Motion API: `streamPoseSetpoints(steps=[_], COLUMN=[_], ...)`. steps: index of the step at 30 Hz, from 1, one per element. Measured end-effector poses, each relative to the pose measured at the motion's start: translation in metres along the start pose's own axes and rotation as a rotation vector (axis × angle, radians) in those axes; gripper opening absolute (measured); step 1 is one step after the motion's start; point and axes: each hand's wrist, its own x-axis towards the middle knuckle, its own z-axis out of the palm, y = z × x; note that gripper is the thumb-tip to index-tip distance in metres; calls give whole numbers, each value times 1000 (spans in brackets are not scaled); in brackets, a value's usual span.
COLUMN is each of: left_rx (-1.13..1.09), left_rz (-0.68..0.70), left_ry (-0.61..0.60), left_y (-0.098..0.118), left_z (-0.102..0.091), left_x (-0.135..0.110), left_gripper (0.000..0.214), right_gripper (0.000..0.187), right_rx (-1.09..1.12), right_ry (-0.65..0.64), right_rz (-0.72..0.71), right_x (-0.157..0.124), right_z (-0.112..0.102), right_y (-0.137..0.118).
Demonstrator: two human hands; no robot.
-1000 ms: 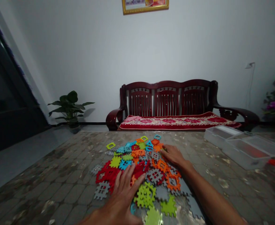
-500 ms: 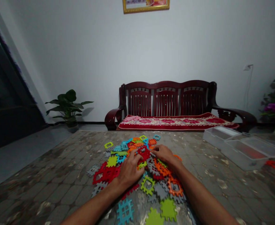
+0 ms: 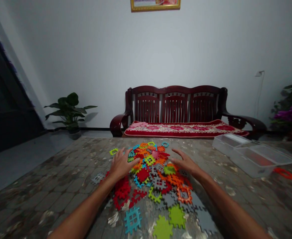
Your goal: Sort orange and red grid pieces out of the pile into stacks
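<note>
A loose heap of notched plastic building tiles in red, orange, green, blue and grey spreads over the table. My left hand lies at the heap's left side, fingers apart, with nothing seen in it. On the opposite side, my right hand is spread beside the tiles, its thumb near an orange piece. Between the hands are a green window tile and a red tile. Closer to me lie a blue lattice tile and a solid green tile.
A clear plastic box with its lid open stands at the right, orange pieces inside. An orange piece lies beside it on the patterned tabletop. Beyond the table are a wooden bench and a potted plant.
Both hands have moved apart from the middle of the heap, left hand leftward, right hand rightward, and their fingers have spread. Tiles in the middle have shifted, with different pieces showing on top.
</note>
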Motion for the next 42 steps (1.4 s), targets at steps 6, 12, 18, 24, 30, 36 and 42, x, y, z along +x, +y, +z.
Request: streamPoseSetpoints(steps=[6, 12, 18, 24, 30, 36, 42], left_rx=[192, 105, 82, 59, 58, 88, 102], left_rz=[-248, -159, -53, 359, 523, 477, 571], left_ry=[-27, -11, 5, -230, -606, -543, -354], left_y=[-67, -50, -10, 22, 40, 67, 77], left_z=[5, 28, 25, 11, 26, 38, 56], left_x=[-35, -28, -26, -89, -146, -133, -120], left_gripper=[82, 70, 60, 95, 135, 116, 92], right_gripper=[110, 79, 51, 103, 142, 134, 79], right_rx=[-381, -495, -240, 189, -109, -393, -478], right_ry=[-155, -72, -24, -22, -399, -420, -177], right_rz=[118, 92, 225, 44, 75, 25, -185], right_x=[-62, -43, -11, -18, -99, -147, -125], right_z=[-17, 16, 35, 11, -50, -46, -11], right_y=[42, 4, -25, -39, 2, 32, 19])
